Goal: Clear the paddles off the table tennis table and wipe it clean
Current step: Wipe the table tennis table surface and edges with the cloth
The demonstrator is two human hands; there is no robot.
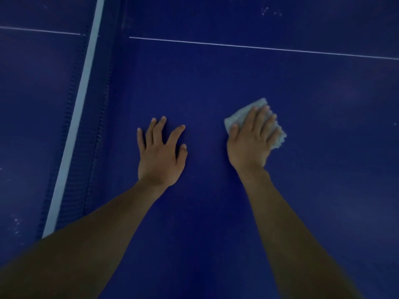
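The right hand presses a pale cloth flat on the blue table with straight fingers, while the left hand rests spread and empty beside it, bracing; no paddles are in view. To wipe well, I would keep the palm's pressure even and sweep overlapping strokes toward the white specks near the far edge, running alongside the net.

Head view, steeply down, near table
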